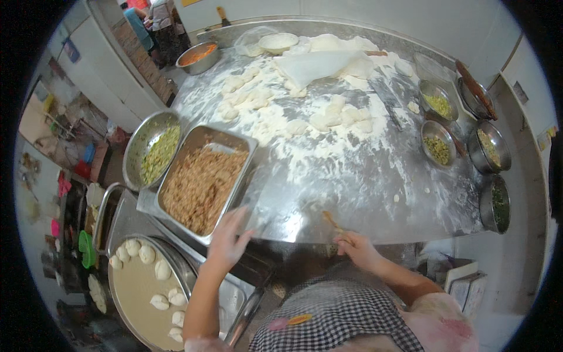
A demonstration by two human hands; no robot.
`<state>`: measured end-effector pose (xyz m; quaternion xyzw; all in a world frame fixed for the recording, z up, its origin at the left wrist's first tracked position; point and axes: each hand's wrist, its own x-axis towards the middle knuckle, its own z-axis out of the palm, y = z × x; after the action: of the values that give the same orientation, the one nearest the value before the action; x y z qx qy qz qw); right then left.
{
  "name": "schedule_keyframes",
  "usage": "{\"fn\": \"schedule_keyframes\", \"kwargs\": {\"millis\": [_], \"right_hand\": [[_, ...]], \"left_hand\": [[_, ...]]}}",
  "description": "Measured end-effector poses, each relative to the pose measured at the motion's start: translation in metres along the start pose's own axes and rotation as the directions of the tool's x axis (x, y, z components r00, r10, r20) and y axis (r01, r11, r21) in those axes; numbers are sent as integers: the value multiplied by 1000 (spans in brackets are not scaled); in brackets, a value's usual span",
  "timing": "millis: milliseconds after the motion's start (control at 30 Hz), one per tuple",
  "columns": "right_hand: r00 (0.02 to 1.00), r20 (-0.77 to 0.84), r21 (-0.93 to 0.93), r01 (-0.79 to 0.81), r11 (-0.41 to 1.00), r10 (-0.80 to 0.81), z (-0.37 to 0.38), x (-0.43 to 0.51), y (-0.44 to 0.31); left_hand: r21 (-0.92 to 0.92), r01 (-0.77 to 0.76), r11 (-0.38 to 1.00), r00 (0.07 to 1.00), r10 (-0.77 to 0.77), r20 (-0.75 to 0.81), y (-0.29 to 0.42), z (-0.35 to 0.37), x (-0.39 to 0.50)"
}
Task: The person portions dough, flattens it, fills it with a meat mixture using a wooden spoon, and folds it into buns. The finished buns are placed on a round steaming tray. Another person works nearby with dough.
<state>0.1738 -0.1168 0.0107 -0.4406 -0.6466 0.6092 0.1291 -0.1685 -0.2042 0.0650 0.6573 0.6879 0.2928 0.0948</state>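
My right hand (360, 251), at the table's front edge, grips a thin wooden filling stick (331, 220) that points away from me over the steel top. My left hand (229, 241) is empty with its fingers apart, beside the near right corner of a rectangular steel pan (251, 152). Whether it touches the pan I cannot tell. Brown minced filling (200, 189) covers most of the pan's bottom. Below and left of that hand, several pleated dumplings or buns (159, 302) lie on a lined round steamer tray (136, 299).
Dough pieces (336, 112) lie on the floured steel table (286, 198). A white cloth (312, 66) covers something behind them. A bowl of chopped greens (151, 116) stands left, a carrot-coloured bowl (213, 57) farther back. Small filling bowls (437, 147) line the right. Two people (154, 26) stand beyond the doorway.
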Motion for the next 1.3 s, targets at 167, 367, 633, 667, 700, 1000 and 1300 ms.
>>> {"fn": "schedule_keyframes", "kwargs": {"millis": [167, 367, 633, 667, 700, 1000, 1300], "right_hand": [[965, -258, 150, -12, 989, 51, -102, -15, 53], [912, -349, 209, -147, 967, 215, -178, -36, 90], [972, -125, 104, -186, 977, 199, -205, 20, 75], [974, -97, 128, -192, 973, 205, -205, 30, 71], [989, -86, 113, -110, 988, 120, -204, 39, 67], [992, 95, -22, -81, 997, 82, -190, 70, 37], [971, 193, -85, -123, 989, 138, -182, 67, 38]], "left_hand": [[81, -48, 996, 996, 42, 78, 13, 133, 205], [537, -194, 821, 917, -43, 397, -7, 191, 323], [166, 180, 970, 975, -198, 104, 46, 161, 189], [63, 246, 967, 958, -253, 139, 55, 162, 157], [108, 195, 975, 965, -211, 159, 61, 163, 127], [247, 168, 954, 965, -210, 158, 75, 198, 83], [444, 112, 889, 947, -231, 222, 79, 238, 125]]}}
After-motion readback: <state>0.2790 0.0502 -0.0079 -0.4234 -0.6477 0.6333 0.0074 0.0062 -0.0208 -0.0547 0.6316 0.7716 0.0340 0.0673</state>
